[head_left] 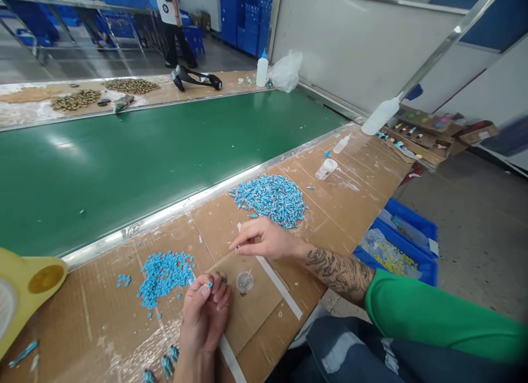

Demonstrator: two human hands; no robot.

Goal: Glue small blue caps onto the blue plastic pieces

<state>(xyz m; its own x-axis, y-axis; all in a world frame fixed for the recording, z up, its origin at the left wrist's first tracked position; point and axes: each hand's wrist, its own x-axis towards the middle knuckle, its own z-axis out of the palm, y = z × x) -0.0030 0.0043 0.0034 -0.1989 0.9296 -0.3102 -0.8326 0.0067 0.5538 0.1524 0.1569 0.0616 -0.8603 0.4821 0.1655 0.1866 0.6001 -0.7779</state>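
My left hand [206, 309] is closed near the table's front edge, with a small blue ring [210, 284] pinched between thumb and forefinger. Beside it on a brown cardboard sheet sits a small clear cup [245, 284] with a thin stick in it. Above that cup, my right hand [264, 238] has its thumb and fingers drawn together; whatever is at the tips is too small to name. A pile of blue and silver small pieces [270, 199] lies just beyond the right hand. Many loose blue rings [165, 276] are spread left of my left hand.
Several blue figure-like pieces [167, 365] stand at the front edge. A green conveyor belt [165, 157] runs behind the cardboard-covered table. At right are a white tub [326, 168], a squeeze bottle [341, 144] and blue bins [429, 273]. A yellow object [28, 289] juts in at left.
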